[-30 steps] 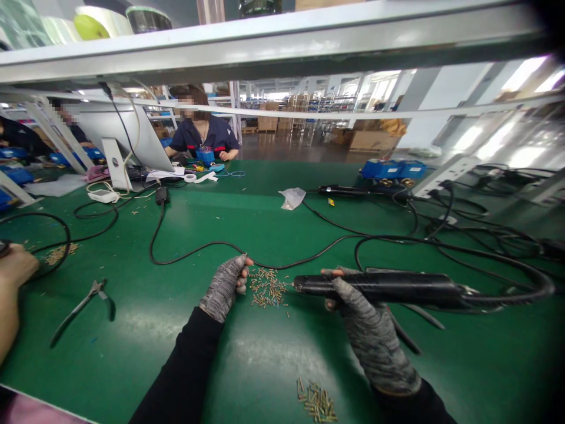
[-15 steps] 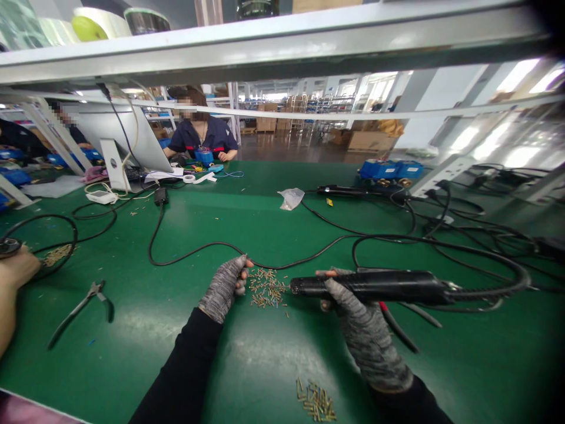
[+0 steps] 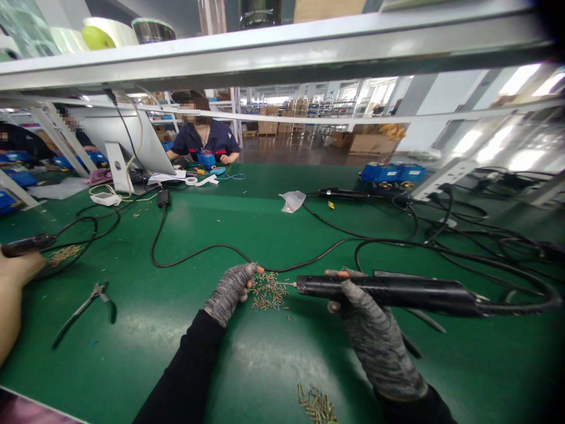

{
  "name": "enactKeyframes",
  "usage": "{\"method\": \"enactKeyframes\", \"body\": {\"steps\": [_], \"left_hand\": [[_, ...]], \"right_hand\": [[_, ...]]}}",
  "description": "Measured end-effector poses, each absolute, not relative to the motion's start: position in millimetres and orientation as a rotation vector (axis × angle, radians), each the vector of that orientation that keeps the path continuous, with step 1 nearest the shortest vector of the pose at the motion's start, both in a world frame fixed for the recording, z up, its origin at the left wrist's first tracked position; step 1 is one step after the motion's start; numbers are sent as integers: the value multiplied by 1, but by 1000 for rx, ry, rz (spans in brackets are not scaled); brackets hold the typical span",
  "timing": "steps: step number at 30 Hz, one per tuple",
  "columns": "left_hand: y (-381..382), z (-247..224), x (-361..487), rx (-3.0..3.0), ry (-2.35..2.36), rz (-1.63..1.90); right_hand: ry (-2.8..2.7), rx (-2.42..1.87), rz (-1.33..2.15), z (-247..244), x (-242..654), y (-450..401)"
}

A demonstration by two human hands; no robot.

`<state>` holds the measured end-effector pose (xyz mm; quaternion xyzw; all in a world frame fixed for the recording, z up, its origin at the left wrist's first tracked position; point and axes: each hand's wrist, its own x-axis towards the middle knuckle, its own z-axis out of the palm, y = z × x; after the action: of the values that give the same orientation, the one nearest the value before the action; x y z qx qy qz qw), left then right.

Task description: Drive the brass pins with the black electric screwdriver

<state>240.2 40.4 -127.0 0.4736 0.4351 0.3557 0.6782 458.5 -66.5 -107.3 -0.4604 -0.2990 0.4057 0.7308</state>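
My right hand [image 3: 368,330], in a grey fingerless glove, is wrapped round a black electric screwdriver [image 3: 410,294]. The driver lies nearly level, its thin bit pointing left over a pile of small brass-coloured screws [image 3: 270,294]. At the left edge of that pile is my gloved left hand [image 3: 233,290], fingers curled and pinched together near the bit's end. What they hold, if anything, is too small to make out. A second heap of longer screws [image 3: 318,406] lies at the near edge of the view.
Cutting pliers [image 3: 83,309] lie to the left. Another person's hand [image 3: 22,271] grips a dark screwdriver [image 3: 30,244] beside more screws [image 3: 64,254]. Black cables [image 3: 212,247] cross the green table. A plastic bag [image 3: 292,201] and blue parts [image 3: 392,172] lie farther back, under a shelf [image 3: 265,56].
My right hand has moved slightly right with the screwdriver, and its bit now shows clearly. My left hand has shifted slightly right and down. The other person's screwdriver has swung into fuller view.
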Motion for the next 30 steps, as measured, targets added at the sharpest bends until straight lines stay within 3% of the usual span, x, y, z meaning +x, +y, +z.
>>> {"method": "enactKeyframes", "body": {"steps": [8,14,30], "left_hand": [[32,-133,247,904,701,578],[47,-137,246,549,739,742],[55,-135,237,393,720,983]], "right_hand": [[-570,-927,977,-98,454,-69],[-634,-1031,882,-110,460,-64],[-886,-1154,769,-118,456,-63]]}}
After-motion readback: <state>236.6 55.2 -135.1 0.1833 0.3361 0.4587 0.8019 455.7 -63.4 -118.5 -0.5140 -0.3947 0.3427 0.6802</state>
